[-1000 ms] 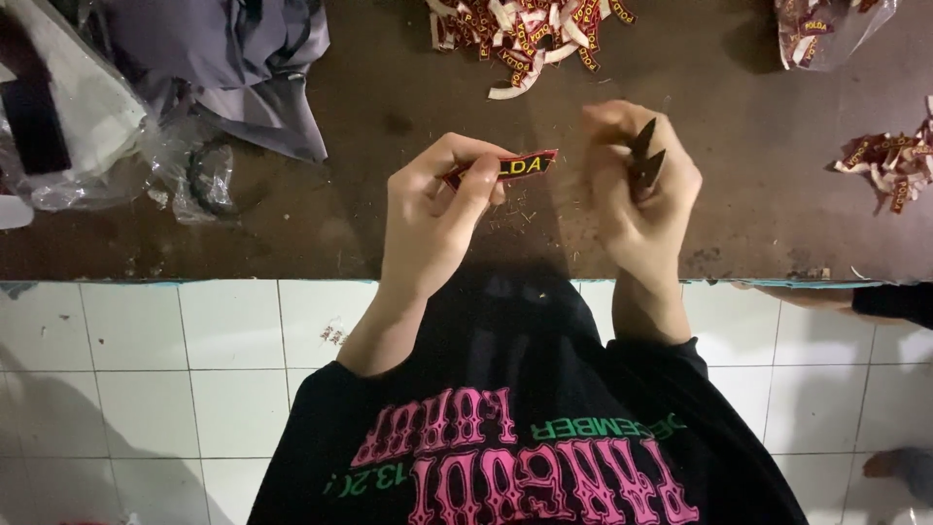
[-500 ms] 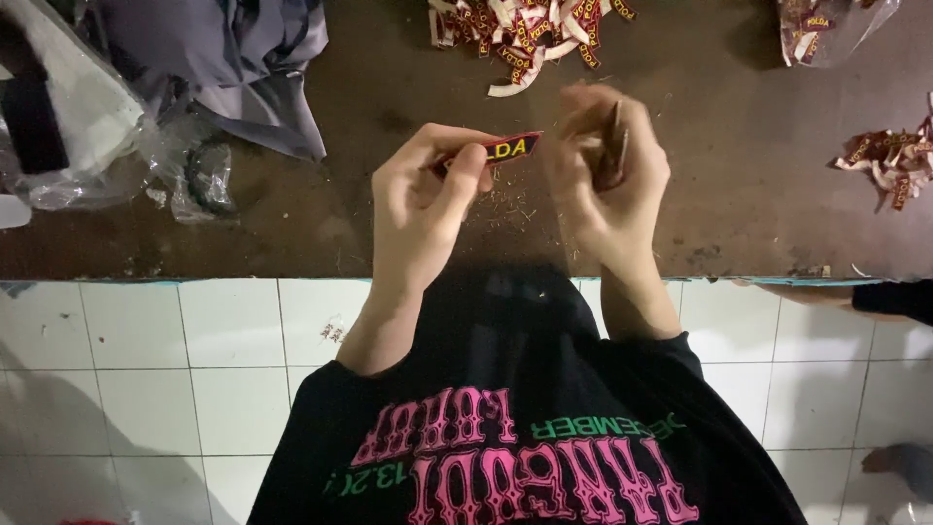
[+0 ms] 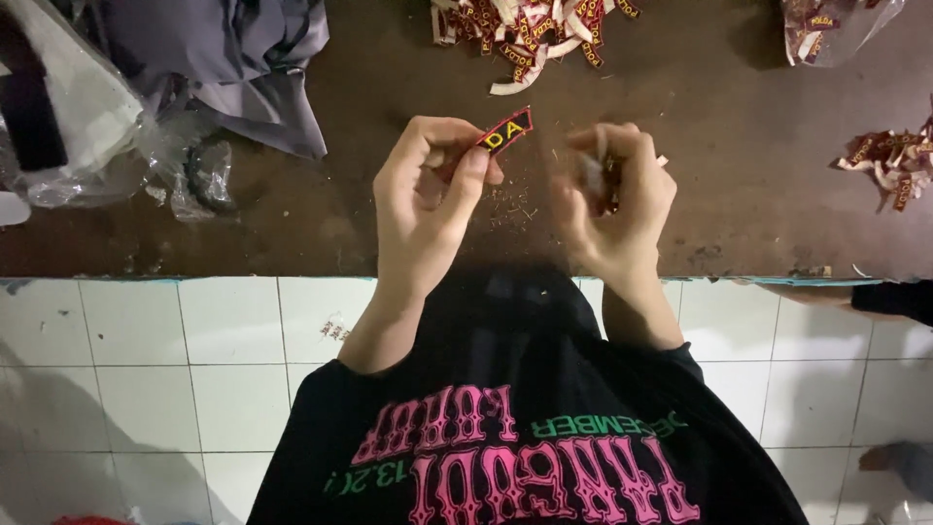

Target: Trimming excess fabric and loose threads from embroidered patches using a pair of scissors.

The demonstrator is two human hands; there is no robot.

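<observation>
Dark brown and scuffed, the counter (image 3: 292, 224) fills the upper half of the frame, with white floor tiles (image 3: 146, 389) below its edge. At centre frame the left hand (image 3: 428, 199) is closed in a pinch on a small dark embroidered patch (image 3: 505, 130) with a red border and yellow lettering; thumb and fingers grip its lower left end, and the rest sticks up and to the right, clear of the counter. Just to the right, the right hand (image 3: 617, 209) is curled shut around something small, blurred by motion; I cannot tell what it grips. The two hands are near each other but apart, with bits of thread and trimmings (image 3: 510, 206) on the counter between them.

At the top centre lies a heap of similar patches (image 3: 525, 34) mixed with pale strips. A clear plastic bag (image 3: 836, 27) with more patches sits in the upper right corner, and another small pile (image 3: 889, 165) lies at the right edge. Grey cloth (image 3: 224, 58) and crumpled clear plastic (image 3: 185, 170) take up the upper left.
</observation>
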